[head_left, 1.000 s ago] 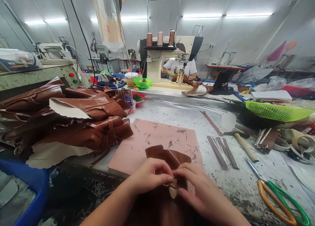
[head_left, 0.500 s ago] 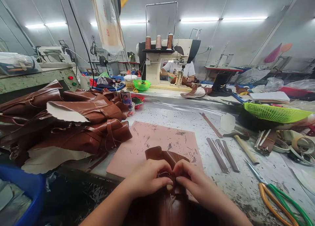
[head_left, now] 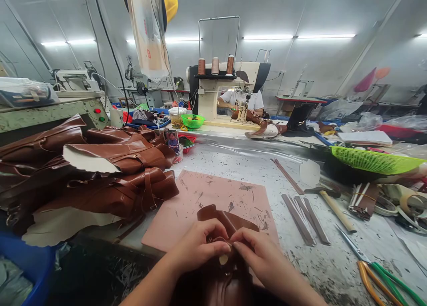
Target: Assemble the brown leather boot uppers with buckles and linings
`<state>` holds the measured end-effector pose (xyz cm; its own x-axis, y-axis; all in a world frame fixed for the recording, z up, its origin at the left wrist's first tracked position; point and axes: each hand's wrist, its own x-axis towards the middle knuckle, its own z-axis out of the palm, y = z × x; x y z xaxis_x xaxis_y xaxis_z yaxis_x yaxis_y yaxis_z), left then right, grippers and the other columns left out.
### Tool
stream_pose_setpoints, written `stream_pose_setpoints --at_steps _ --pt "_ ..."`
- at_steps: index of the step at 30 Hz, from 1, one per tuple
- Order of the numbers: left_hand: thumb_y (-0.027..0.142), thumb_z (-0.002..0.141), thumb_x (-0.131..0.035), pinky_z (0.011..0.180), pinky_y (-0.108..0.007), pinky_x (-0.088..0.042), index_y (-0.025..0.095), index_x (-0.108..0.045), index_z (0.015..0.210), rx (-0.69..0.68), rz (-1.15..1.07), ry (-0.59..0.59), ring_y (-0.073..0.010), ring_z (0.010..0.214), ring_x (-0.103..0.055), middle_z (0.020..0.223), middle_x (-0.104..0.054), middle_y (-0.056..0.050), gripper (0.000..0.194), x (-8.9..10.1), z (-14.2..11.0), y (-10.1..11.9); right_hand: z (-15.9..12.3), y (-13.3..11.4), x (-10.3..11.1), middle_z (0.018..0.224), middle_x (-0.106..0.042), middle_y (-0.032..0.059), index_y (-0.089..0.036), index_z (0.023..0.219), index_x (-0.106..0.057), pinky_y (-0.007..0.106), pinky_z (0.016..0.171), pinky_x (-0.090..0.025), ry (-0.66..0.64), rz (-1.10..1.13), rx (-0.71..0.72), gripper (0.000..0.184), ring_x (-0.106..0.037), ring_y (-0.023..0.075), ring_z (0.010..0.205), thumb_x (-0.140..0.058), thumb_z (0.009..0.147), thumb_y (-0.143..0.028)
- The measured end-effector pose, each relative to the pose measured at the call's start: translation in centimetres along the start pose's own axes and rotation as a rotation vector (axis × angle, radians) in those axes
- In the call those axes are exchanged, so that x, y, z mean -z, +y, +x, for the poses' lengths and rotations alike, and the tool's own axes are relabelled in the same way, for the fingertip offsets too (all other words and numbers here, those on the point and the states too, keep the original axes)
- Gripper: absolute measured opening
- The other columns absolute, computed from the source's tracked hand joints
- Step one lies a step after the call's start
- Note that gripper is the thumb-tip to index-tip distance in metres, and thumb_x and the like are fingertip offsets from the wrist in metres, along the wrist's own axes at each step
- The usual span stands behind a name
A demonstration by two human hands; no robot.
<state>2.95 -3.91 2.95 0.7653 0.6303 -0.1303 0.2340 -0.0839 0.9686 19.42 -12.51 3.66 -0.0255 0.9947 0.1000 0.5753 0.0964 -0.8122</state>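
A brown leather boot upper (head_left: 230, 279) lies close to my body, its far end spread over a pink work mat (head_left: 240, 190). My left hand (head_left: 198, 243) is closed in a pinch on the leather near the middle of the piece. Right beside it, my right hand (head_left: 258, 252) pinches the same spot, thumb and forefinger together. The fingertips of both hands nearly touch. A small pale patch (head_left: 223, 259) and a glint of metal show just below them. What exactly sits between the fingertips is too small to make out.
Brown boot uppers (head_left: 123, 190) with straps are piled at left, above a blue bin (head_left: 30, 270). Scissors (head_left: 367, 266), a hammer (head_left: 338, 211), grey strips (head_left: 302, 221) and a green basket (head_left: 376, 161) lie at right. A person sits behind the sewing machine (head_left: 230, 74).
My hands have shifted slightly left, still pinching the boot upper, and my right fingertips have moved closer to the left ones. The view has tilted up a little.
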Motion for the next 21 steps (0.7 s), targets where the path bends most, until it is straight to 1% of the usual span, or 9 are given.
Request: stream_pose_setpoints --at_steps 2,4,6,8,10,14,17,19,21 --pt "0.032 0.07 -0.062 0.062 -0.023 -0.038 0.016 -0.057 0.08 -0.018 -0.021 -0.071 -0.0123 0.066 -0.048 0.069 -0.054 0.002 0.019 0.3 -0.1 -0.1 -0.2 -0.2 -0.2 0.063 -0.065 -0.0012 -0.021 0.073 -0.061 0.022 0.052 -0.045 -0.014 0.0 -0.015 0.02 -0.06 0.0138 0.057 -0.045 0.084 -0.019" --pt "0.031 0.07 -0.062 0.063 -0.023 -0.039 0.016 -0.058 0.08 -0.021 -0.016 -0.08 -0.0129 0.067 -0.049 0.069 -0.055 0.002 0.018 0.3 -0.1 -0.1 -0.4 -0.3 -0.3 0.065 -0.066 -0.0012 -0.021 0.075 -0.061 0.022 0.053 -0.046 -0.056 0.027 -0.038 0.017 -0.061 0.0137 0.059 -0.047 0.083 -0.021" --pt "0.03 0.07 -0.062 0.063 -0.023 -0.039 0.016 -0.056 0.075 -0.001 0.011 -0.028 -0.0134 0.068 -0.05 0.069 -0.055 0.001 0.017 0.0 -0.1 0.0 -0.6 -0.3 -0.5 0.069 -0.066 -0.0014 -0.021 0.081 -0.061 0.022 0.056 -0.047 -0.079 0.055 -0.058 0.008 -0.061 0.0141 0.062 -0.054 0.078 -0.019" --pt "0.029 0.072 -0.058 0.063 -0.024 -0.038 0.016 -0.053 0.073 0.022 0.044 0.033 -0.0134 0.067 -0.049 0.069 -0.054 0.002 0.014 -0.3 -0.2 0.0 -0.8 -0.1 -0.7 0.074 -0.066 -0.0015 -0.022 0.087 -0.059 0.022 0.059 -0.048 -0.053 0.066 -0.062 0.017 -0.062 0.0147 0.067 -0.059 0.072 -0.014" --pt "0.029 0.075 -0.055 0.061 -0.023 -0.037 0.017 -0.05 0.075 0.028 0.06 0.063 -0.0124 0.066 -0.047 0.069 -0.052 0.003 0.012 -0.2 -0.2 -0.1 -0.8 0.2 -0.9 0.074 -0.065 -0.0018 -0.022 0.086 -0.058 0.023 0.061 -0.049 -0.009 0.079 -0.047 0.018 -0.062 0.0146 0.068 -0.059 0.071 -0.011" --pt "0.033 0.074 -0.055 0.062 -0.023 -0.036 0.019 -0.046 0.082 -0.032 0.009 -0.046 -0.0121 0.068 -0.043 0.073 -0.047 0.004 0.019 0.5 -0.6 -0.6 -0.8 0.4 -1.0 0.068 -0.064 -0.002 -0.021 0.073 -0.06 0.022 0.058 -0.05 0.014 0.136 -0.033 0.009 -0.061 0.0137 0.061 -0.059 0.071 -0.012" --pt "0.026 0.067 -0.061 0.065 -0.023 -0.037 0.02 -0.046 0.084 -0.037 0.072 -0.099 -0.013 0.073 -0.043 0.077 -0.048 0.004 0.024 0.9 -0.9 -0.9 -0.8 0.6 -1.1 0.066 -0.062 -0.0016 -0.02 0.067 -0.058 0.023 0.057 -0.049 0.041 0.111 -0.051 0.008 -0.059 0.0136 0.06 -0.059 0.072 -0.015" --pt "0.022 0.066 -0.062 0.067 -0.023 -0.037 0.021 -0.046 0.086 -0.027 0.115 -0.105 -0.0132 0.075 -0.044 0.079 -0.048 0.004 0.025 1.0 -1.1 -0.9 -0.9 1.0 -1.3 0.069 -0.063 -0.0018 -0.021 0.076 -0.057 0.023 0.057 -0.05 0.071 0.103 -0.046 0.007 -0.06 0.0139 0.062 -0.057 0.074 -0.015" --pt "0.022 0.068 -0.061 0.069 -0.024 -0.038 0.021 -0.046 0.089 -0.039 0.151 -0.132 -0.0135 0.077 -0.045 0.082 -0.049 0.003 0.027 1.0 -1.2 -0.6 -1.0 1.3 -1.6 0.075 -0.065 -0.0012 -0.022 0.091 -0.056 0.024 0.061 -0.052 0.085 0.1 -0.028 0.02 -0.063 0.015 0.069 -0.055 0.074 -0.012"
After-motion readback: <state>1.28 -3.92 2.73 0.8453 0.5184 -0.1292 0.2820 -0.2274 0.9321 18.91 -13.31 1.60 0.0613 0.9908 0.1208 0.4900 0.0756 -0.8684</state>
